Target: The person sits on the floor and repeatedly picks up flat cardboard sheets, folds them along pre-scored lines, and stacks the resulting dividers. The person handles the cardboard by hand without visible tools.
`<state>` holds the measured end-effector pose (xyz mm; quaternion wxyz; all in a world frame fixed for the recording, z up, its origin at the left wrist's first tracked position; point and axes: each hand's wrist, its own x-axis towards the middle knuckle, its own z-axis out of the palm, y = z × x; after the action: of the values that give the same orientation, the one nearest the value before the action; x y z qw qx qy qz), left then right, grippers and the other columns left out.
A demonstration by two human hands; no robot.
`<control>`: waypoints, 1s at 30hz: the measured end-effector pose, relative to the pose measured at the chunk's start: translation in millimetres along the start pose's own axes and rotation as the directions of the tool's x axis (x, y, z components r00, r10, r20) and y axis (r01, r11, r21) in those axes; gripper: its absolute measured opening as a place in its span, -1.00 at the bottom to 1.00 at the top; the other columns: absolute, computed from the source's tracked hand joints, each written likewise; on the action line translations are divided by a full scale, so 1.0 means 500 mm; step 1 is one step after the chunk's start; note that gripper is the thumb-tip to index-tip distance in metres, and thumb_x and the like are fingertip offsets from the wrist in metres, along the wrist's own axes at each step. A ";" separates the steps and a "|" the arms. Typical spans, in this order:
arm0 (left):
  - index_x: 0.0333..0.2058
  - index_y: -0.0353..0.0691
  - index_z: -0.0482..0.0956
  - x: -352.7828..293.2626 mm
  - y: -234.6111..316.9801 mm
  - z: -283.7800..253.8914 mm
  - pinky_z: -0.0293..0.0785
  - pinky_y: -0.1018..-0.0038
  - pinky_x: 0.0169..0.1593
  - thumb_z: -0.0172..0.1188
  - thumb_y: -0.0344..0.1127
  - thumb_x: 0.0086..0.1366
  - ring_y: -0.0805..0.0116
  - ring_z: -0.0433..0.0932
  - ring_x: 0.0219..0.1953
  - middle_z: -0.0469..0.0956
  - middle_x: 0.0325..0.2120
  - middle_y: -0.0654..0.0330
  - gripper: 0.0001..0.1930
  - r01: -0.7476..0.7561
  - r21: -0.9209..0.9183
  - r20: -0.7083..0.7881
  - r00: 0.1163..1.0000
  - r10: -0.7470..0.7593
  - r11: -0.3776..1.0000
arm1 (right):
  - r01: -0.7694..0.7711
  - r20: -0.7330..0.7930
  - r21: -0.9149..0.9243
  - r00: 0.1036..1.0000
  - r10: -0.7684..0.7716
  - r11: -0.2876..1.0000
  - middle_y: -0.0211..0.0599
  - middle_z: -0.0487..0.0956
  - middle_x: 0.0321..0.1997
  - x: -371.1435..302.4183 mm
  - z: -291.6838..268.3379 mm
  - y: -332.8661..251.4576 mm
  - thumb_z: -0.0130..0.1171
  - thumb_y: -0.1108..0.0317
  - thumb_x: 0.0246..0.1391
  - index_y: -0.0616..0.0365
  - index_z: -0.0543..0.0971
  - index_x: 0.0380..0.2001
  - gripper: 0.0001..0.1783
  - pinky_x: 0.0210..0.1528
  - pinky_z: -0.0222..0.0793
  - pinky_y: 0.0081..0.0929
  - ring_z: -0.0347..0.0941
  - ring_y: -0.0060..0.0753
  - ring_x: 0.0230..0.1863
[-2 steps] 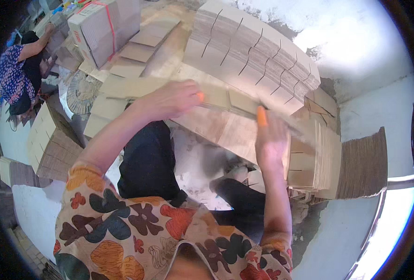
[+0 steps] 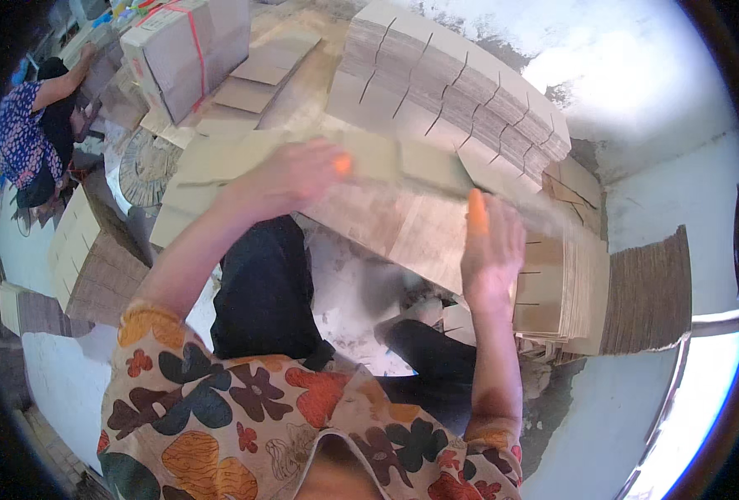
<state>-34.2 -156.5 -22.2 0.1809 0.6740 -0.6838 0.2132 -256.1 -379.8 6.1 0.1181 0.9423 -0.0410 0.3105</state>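
A long slotted cardboard strip (image 2: 432,169), blurred by motion, stretches across in front of me above a wooden board (image 2: 386,223). My left hand (image 2: 299,173) is closed on its near edge, left of the middle; an orange cover sits on one fingertip. Further right, my right hand (image 2: 493,254) has its orange-covered thumb against the same edge, its other fingers pointing up beside it. How the right fingers lie on the strip is partly blurred. Close to the right hand stands a stack of slotted cardboard pieces (image 2: 544,287).
A big stack of slotted cardboard (image 2: 444,92) rises beyond the board. Brown cardboard (image 2: 649,292) stands at far right. A carton with a red strap (image 2: 190,58) and flat cardboard pieces (image 2: 257,83) lie back left. Another person (image 2: 32,137) sits at far left, near a cardboard stack (image 2: 94,258).
My left hand has shifted slightly left, and my right hand slightly right. More of the strip's flat face shows now between my hands.
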 end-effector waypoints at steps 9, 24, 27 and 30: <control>-0.05 -0.40 0.36 -0.206 -0.186 0.047 0.55 0.35 -0.32 0.11 -0.51 -0.02 0.11 0.50 -0.23 0.47 -0.18 0.04 -0.53 0.648 0.541 -0.189 0.716 -0.672 0.537 | -0.081 0.098 -0.104 0.991 0.092 0.991 -0.16 0.47 -0.11 -0.110 -0.028 0.066 0.16 0.51 -0.09 0.21 0.52 -0.17 -0.68 0.00 0.29 -0.15 0.38 -0.08 -0.05; -0.38 -0.31 0.50 -0.279 -0.324 0.192 0.41 0.12 -0.19 0.15 -0.16 0.12 -0.04 0.53 -0.23 0.53 -0.37 -0.07 -0.72 0.671 0.423 0.284 0.539 -0.793 0.608 | -0.678 0.025 -0.471 0.630 0.777 0.564 -0.21 0.48 -0.15 -0.480 -0.066 0.342 0.05 0.22 0.06 0.08 0.45 -0.11 -0.67 0.00 0.20 -0.17 0.34 -0.10 -0.04; -0.35 -0.30 0.52 -0.192 -0.253 0.154 0.42 0.13 -0.24 0.20 -0.08 0.11 -0.06 0.54 -0.28 0.54 -0.41 -0.10 -0.66 0.644 0.347 0.224 0.649 -0.727 0.682 | -0.675 0.024 -0.556 0.571 0.820 0.486 -0.17 0.46 -0.11 -0.495 -0.043 0.378 0.14 0.13 -0.01 0.11 0.45 -0.11 -0.58 0.01 0.20 -0.15 0.33 -0.09 -0.03; -0.29 -0.30 0.54 -0.135 -0.201 0.152 0.44 0.16 -0.27 0.22 -0.10 0.11 -0.06 0.55 -0.32 0.56 -0.43 -0.09 -0.65 0.579 0.378 0.259 0.683 -0.683 0.723 | -0.701 0.084 -0.571 0.468 0.880 0.428 -0.12 0.45 -0.10 -0.468 -0.019 0.384 0.25 0.12 -0.11 0.15 0.44 -0.13 -0.50 0.00 0.21 -0.12 0.32 -0.08 -0.01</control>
<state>71.2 -140.1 -117.6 0.0154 0.9149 -0.3929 0.0917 -478.8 -562.7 -87.8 0.1632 0.7870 -0.5817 0.1248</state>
